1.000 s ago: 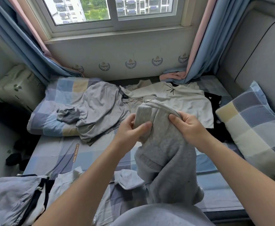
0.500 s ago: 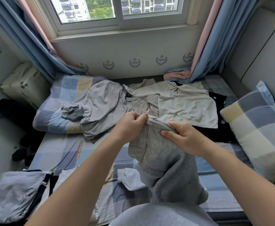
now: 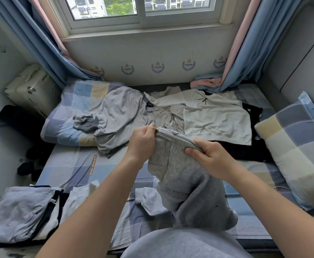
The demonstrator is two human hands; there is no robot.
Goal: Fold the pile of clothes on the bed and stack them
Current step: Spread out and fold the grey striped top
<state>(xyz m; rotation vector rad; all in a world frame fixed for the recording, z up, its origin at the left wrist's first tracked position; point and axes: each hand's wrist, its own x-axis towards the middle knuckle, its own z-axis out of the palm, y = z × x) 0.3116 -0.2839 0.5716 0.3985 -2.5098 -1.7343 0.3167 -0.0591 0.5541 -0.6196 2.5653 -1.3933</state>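
Head view: the grey zip-up garment (image 3: 186,175) hangs over the bed (image 3: 74,164), held in both hands. The left hand (image 3: 143,144) pinches the zipper's end. The right hand (image 3: 210,159) has its fingers (image 3: 195,151) clamped on the zipped edge. A folded stack (image 3: 22,215) lies at lower left, and a cream sweatshirt (image 3: 216,120) lies unfolded beyond.

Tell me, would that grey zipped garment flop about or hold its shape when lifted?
Probably floppy: below the left hand and right hand the grey garment sags in folds. Its fabric looks thick, so likely fairly heavy. The zipped edge seems firmer, stretched between both grips.
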